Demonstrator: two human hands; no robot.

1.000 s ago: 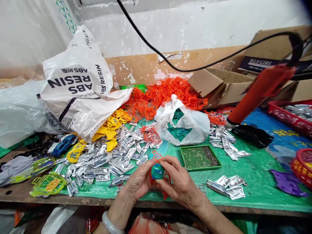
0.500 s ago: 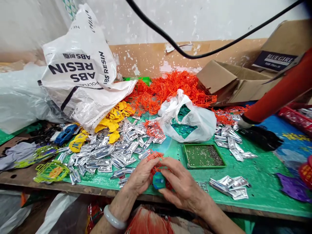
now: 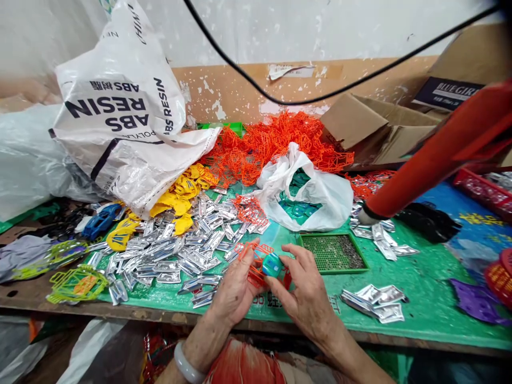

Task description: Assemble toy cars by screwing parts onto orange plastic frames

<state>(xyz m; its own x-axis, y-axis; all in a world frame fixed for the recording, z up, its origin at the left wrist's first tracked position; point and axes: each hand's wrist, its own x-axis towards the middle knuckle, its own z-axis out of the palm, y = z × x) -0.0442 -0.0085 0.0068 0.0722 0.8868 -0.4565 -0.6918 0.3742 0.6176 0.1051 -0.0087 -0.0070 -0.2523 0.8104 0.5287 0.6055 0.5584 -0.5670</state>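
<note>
A: Where's the teal piece (image 3: pixel 272 264) in relation to the green tray (image 3: pixel 333 254)?

B: Just left of the tray, raised a little off the tabletop (image 3: pixel 420 298). It sits between the two hands, with the orange frame (image 3: pixel 256 261) touching it on the left and from below.

A: Which hand has it?

B: Both are on the pair. The right hand (image 3: pixel 308 298) comes up from below and right; its thumb and forefinger are closed on the teal piece. The left hand (image 3: pixel 236 290) comes from below and left, its fingers (image 3: pixel 247 260) pinched on the orange frame.

A: So which way does the teal piece lie from the fingers?

B: It is at the right fingertips, on the side away from the person, and just right of the left ones. The right hand is nearer; the left reaches it only by way of the frame.

A: Long axis?

B: The teal piece looks short and rounded, so I can't give it one. The frame runs roughly left to right, from left of the tray towards the silver packets (image 3: pixel 180 256), tilted a little.

A: Is the teal piece seated in the frame or only against it?

B: Touching for sure. Whether it is clipped in I cannot tell; the fingers hide the joint.

A: Anything close by?

B: A white bag (image 3: pixel 316 200) beyond the tray, and a red tool (image 3: pixel 436 160) hanging above the tray's right side, apart from both hands.
</note>
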